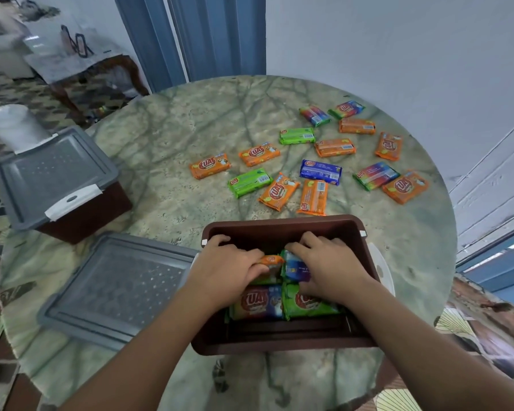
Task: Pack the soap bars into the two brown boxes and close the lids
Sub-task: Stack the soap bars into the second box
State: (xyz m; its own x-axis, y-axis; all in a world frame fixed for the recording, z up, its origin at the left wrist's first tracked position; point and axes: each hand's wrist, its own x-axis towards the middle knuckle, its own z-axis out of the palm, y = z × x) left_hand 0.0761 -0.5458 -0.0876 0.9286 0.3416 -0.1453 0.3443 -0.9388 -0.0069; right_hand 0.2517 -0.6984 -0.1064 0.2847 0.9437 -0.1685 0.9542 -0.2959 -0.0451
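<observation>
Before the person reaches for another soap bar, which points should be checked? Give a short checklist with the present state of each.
1. Open brown box has free room at its far end: ok.
2. Left hand is free: not ok, it holds an orange bar inside the box.
3. Right hand is free: not ok, it grips a blue bar.
4. Loose bars remain on the table: ok.
5. Grey lid lies beside the open box, ready: ok.
6. Second box is packed: cannot tell, its lid is on.

Both hands point(279, 271) inside open brown box point(282, 225), gripping soap bars point(294, 266).
</observation>
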